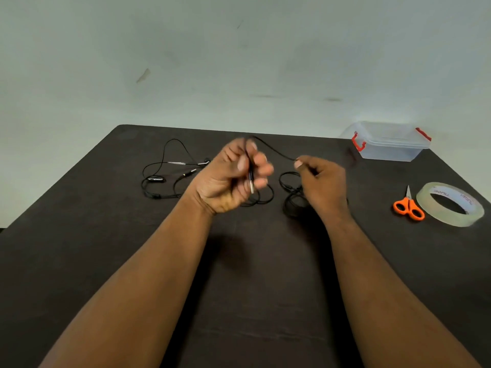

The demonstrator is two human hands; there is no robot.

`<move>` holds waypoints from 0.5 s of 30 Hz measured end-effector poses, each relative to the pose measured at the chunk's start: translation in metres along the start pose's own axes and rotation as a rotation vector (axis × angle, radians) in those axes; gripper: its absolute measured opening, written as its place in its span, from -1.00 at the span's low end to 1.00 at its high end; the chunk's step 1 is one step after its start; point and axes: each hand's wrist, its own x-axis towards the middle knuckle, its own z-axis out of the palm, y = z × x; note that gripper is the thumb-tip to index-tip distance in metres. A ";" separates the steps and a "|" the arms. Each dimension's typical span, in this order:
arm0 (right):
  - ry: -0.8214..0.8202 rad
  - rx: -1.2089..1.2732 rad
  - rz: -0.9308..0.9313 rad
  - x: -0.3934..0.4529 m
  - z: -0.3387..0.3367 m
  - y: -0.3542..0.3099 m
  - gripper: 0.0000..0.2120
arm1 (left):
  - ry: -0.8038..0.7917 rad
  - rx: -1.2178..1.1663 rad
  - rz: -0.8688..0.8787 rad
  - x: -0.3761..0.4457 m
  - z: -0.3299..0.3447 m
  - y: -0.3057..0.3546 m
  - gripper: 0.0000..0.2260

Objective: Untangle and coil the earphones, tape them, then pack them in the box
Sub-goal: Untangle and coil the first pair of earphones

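Earphones (pixel 276 152) cable pinched between left hand (pixel 233 179) and right hand (pixel 321 181), lidded clear box (pixel 390 144) far right, contents unclear

Left hand (pixel 233 176) blurred; right hand (pixel 322 181) hides cable (pixel 291 200).

two earphone sets (pixel 170 179), one box (pixel 389 142), one scissors (pixel 409 207), one tape roll (pixel 451 204)

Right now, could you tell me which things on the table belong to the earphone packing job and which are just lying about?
For the job:
held earphones
tape roll
clear box
scissors, probably for cutting tape

Lying about:
second earphones on the table's left, untouched; possibly next in line
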 end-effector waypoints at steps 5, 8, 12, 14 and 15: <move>-0.259 -0.098 -0.243 -0.012 0.006 -0.019 -0.85 | 0.444 0.088 0.513 -0.011 -0.001 0.044 -0.82; -0.525 0.039 -0.220 -0.021 0.018 -0.038 -0.87 | 0.744 0.195 0.699 -0.021 -0.010 0.059 -0.88; -0.646 0.242 -0.130 -0.025 0.022 -0.056 -0.88 | 1.116 0.763 0.643 -0.019 -0.022 0.052 -0.81; -0.477 0.327 -0.146 -0.016 0.008 -0.061 -0.79 | 1.125 1.064 0.500 -0.017 -0.023 0.043 -0.78; -0.399 0.348 -0.169 -0.011 0.000 -0.063 -0.79 | 1.074 1.153 0.424 -0.015 -0.023 0.037 -0.77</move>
